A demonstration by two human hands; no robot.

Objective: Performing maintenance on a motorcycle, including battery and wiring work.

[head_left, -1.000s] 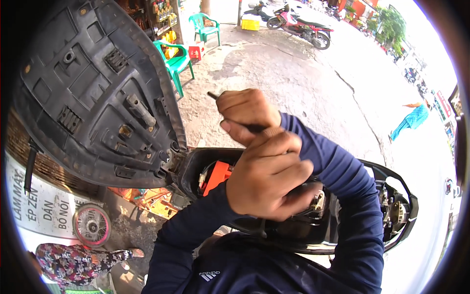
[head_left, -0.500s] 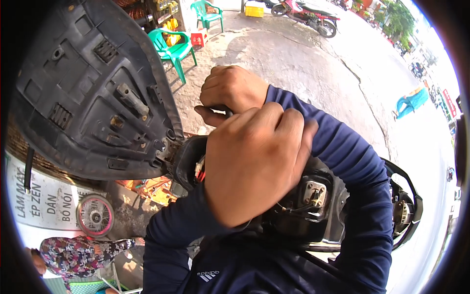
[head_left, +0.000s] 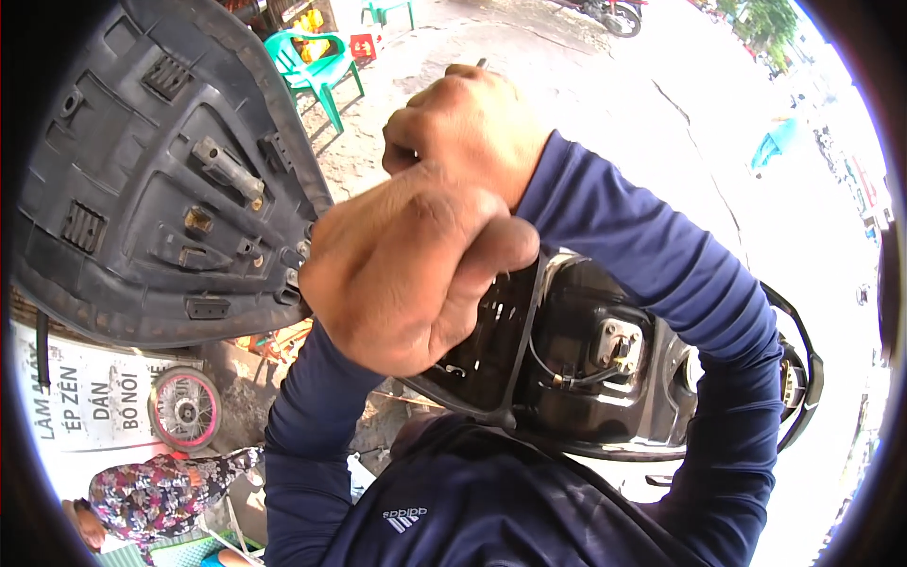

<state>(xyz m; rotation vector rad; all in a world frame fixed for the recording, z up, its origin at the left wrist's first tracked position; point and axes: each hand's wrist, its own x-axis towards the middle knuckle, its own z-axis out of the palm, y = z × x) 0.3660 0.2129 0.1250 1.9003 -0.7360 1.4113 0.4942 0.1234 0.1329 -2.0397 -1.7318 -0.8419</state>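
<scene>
Both hands are raised over an opened motor scooter. My left hand [head_left: 406, 274] is nearest, curled closed; anything inside it is hidden. Just beyond it and partly covered by it, my right hand [head_left: 472, 132] is also closed, and a small grey tip [head_left: 483, 63] pokes out past its knuckles; what it belongs to cannot be made out. Beneath my arms lies the scooter's black tank area [head_left: 586, 406], with a metal fitting plate [head_left: 619, 345] on top and a thin hose [head_left: 590, 378] beside it. Left of that is a dark storage well [head_left: 487, 354].
The scooter's tilted-up seat [head_left: 151, 132] shows its black underside at the left. A rear rail [head_left: 814, 369] curves at the right. Beyond stand a green plastic chair [head_left: 316, 71] and a parked motorbike [head_left: 619, 17]. A person in floral clothes [head_left: 156, 491] is at lower left, near a pink-rimmed wheel [head_left: 186, 408].
My left hand has moved left and turned, uncovering more of the tank and storage well. My right hand has risen away from me, and a grey tip now shows at it.
</scene>
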